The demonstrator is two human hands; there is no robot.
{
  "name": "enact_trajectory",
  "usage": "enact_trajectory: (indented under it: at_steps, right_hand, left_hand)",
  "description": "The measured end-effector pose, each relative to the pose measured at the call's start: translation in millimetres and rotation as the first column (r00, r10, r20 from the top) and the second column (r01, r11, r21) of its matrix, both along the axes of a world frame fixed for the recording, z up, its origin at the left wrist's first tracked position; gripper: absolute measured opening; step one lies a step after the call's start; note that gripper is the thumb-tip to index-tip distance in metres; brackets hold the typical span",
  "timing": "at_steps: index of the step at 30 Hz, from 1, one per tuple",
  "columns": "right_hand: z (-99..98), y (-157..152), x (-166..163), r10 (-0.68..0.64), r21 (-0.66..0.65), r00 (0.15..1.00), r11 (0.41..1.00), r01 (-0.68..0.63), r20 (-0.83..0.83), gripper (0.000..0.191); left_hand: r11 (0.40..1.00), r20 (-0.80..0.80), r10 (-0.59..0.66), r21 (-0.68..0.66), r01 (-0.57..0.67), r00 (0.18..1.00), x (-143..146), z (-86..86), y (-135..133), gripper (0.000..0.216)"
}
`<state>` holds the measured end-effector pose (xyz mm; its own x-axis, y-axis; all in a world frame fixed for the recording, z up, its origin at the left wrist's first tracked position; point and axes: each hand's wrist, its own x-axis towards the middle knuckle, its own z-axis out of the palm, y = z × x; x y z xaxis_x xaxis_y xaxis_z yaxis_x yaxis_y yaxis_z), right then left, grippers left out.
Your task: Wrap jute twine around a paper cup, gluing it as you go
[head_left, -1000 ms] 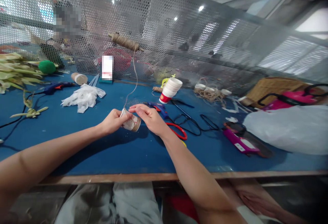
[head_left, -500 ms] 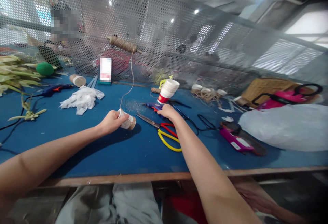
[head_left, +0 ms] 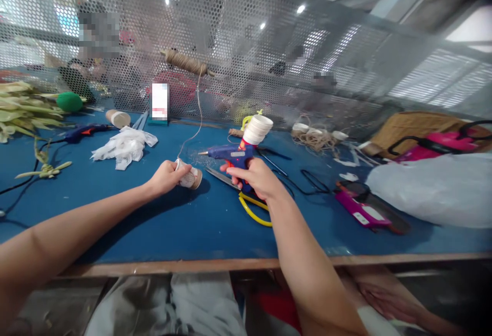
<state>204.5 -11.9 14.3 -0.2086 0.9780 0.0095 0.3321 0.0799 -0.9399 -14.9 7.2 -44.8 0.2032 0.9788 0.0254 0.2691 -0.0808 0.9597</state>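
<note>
Gluing step, I reckon: left hand (head_left: 166,177) clutching the cup (head_left: 191,178), right hand (head_left: 257,178) clutching the glue gun (head_left: 230,154) beside it; nozzle needs aiming.

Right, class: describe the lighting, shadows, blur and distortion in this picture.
Head view throughout: ceiling lamps glare through the mesh screen; a soft shadow lies on the table under the left hand holding a cup; the glue gun in the right hand is sharp, the room behind the screen blurred; the right corners darken.

Head-worn camera looks forward and down, close over the blue table (head_left: 184,231).
</note>
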Motion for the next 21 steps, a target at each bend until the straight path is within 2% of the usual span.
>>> enact_trajectory:
  at_steps: [6, 13, 18, 21]
  right_hand:
    - [-0.5, -11.4, -5.3, 0.022, -0.005, 0.974, 1.000, -0.022, 0.224, 0.019]
    - [4.1, -17.3, -9.4, -0.003, 0.061, 0.951, 0.998, -0.017, 0.308, 0.013]
    - [0.4, -16.2, -7.8, -0.031, 0.076, 0.917, 0.997, 0.000, 0.399, 0.016]
    - [-0.3, -16.4, -7.6, -0.051, 0.138, 0.892, 0.990, -0.012, 0.448, 0.018]
  left_hand:
    - [1.000, 0.000, -0.006, -0.007, 0.006, 1.000, -0.2, -2.7, 4.4, 0.043]
    - [1.000, -0.005, 0.003, -0.001, -0.003, 1.000, 0.3, 0.6, 2.0, 0.042]
    - [1.000, -0.001, 0.008, 0.010, -0.008, 1.000, 0.2, 0.0, 1.7, 0.041]
    - [1.000, -0.008, 0.000, 0.002, 0.000, 1.000, 0.6, -0.5, 2.6, 0.043]
